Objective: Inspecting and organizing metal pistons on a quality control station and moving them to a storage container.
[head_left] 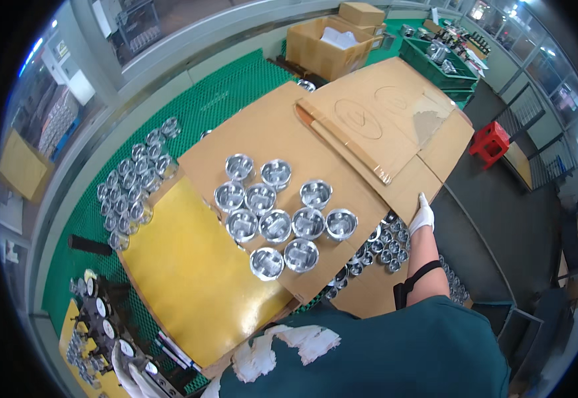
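My right hand (423,216), in a white glove, grips the right edge of a large cardboard sheet (342,86). The sheet has pen-drawn circles and a taped strip, and it lies over a second cardboard piece (209,142). Several shiny metal pistons (275,225) stand grouped on the lower cardboard. More pistons (388,245) show under the sheet's near edge, beside my right hand. My left hand (129,377), also gloved in white, is at the lower left with fingers stretched out. It is next to a row of dial gauges (108,328) on a dark fixture; its palm is out of view.
A yellow board (196,259) lies left of the pistons. Further pistons (133,179) stand on green mesh matting (236,79). Behind are an open cardboard box (328,50) and a green crate (428,63). A red stool (490,144) stands on the floor at right.
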Tool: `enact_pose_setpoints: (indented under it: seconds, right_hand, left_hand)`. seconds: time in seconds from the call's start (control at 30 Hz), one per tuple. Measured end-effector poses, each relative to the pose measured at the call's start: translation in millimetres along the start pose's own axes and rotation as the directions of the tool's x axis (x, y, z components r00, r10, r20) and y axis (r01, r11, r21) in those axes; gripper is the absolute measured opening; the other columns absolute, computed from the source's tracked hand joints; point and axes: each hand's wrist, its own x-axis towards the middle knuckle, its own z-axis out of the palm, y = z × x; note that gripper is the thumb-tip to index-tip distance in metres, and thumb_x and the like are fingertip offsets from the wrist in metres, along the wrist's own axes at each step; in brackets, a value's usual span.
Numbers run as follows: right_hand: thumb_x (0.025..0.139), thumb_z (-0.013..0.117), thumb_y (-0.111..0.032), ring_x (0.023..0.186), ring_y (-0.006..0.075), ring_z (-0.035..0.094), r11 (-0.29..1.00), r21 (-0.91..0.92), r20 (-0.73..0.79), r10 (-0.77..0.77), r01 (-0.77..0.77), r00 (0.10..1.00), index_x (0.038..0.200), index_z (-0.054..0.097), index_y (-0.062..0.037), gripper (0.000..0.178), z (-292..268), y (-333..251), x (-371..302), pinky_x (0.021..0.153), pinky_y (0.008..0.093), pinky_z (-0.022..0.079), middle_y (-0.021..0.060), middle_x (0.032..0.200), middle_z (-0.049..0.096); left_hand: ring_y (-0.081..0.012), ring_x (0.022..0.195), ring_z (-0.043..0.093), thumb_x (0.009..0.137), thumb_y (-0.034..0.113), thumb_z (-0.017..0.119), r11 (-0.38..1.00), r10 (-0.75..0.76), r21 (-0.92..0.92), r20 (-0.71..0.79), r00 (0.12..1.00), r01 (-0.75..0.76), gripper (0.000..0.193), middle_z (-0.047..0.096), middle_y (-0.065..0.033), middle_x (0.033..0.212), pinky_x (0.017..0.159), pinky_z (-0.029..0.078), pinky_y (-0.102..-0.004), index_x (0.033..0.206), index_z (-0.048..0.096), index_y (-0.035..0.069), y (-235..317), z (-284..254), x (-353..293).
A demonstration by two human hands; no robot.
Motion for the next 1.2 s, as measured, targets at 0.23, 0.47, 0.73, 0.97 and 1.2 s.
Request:
enact_pose_setpoints:
  seconds: [0.23,0.47,0.73,0.97,1.2]
  right_hand:
    - [0.095,0.06,-0.032,0.112,0.0311,0.062,0.726,-0.687,-0.062,-0.109,0.037,0.992,0.135,0.051,0.0004,0.052,-27.0,-41.9,25.7,0.096,0.0446,0.051,0.0157,0.126,0.062]
    - [0.089,0.06,-0.002,0.109,0.0321,0.062,-0.013,-0.258,0.943,-0.219,0.966,0.249,0.132,0.057,-0.01,0.043,195.6,-52.3,-166.2,0.096,0.04,0.05,0.0169,0.127,0.059]
    - [0.085,0.062,-0.011,0.116,0.0378,0.059,-0.402,0.329,0.651,0.752,0.854,0.104,0.14,0.051,-0.0289,0.058,335.5,66.2,-262.8,0.099,0.0424,0.05,0.0182,0.151,0.035]
    - [0.081,0.067,-0.008,0.115,0.0387,0.059,-0.394,0.222,0.672,0.724,0.892,0.153,0.132,0.058,-0.0218,0.054,348.8,84.1,-259.8,0.097,0.0435,0.051,0.0168,0.145,0.044]
    - [0.083,0.066,-0.019,0.102,0.037,0.065,-0.416,0.18,0.748,0.646,0.892,0.15,0.121,0.063,-0.0168,0.038,344.0,92.1,-253.3,0.089,0.0453,0.054,0.0166,0.125,0.06]
  left_hand:
    - [-0.015,0.082,0.056,0.102,0.021,0.043,0.968,0.14,-0.214,0.027,0.99,-0.131,0.044,0.057,-0.0127,0.131,0.08,0.048,-0.03,0.141,0.045,-0.001,-57.3,3.4,11.1]
    - [-0.0153,0.088,0.058,0.101,0.013,0.043,0.968,0.136,-0.21,-0.016,0.991,-0.136,0.043,0.05,-0.0152,0.141,0.082,0.053,-0.0319,0.141,0.042,-0.003,-72.8,-2.7,-3.7]
    - [-0.0156,0.087,0.059,0.101,0.016,0.041,0.978,0.138,-0.142,-0.104,0.985,-0.152,0.044,0.053,-0.0146,0.137,0.081,0.053,-0.0313,0.14,0.043,-0.004,-74.4,-20.4,-21.3]
    - [-0.0146,0.086,0.057,0.103,0.022,0.039,0.998,0.031,-0.054,-0.168,0.985,-0.04,0.044,0.056,-0.0115,0.132,0.08,0.051,-0.0297,0.14,0.047,-0.001,-99.4,-43.2,-38.8]
    - [-0.014,0.088,0.057,0.103,0.021,0.04,0.996,0.051,-0.066,-0.201,0.978,-0.066,0.043,0.054,-0.0121,0.137,0.081,0.051,-0.0292,0.14,0.046,-0.001,-99.4,-43.1,-33.2]
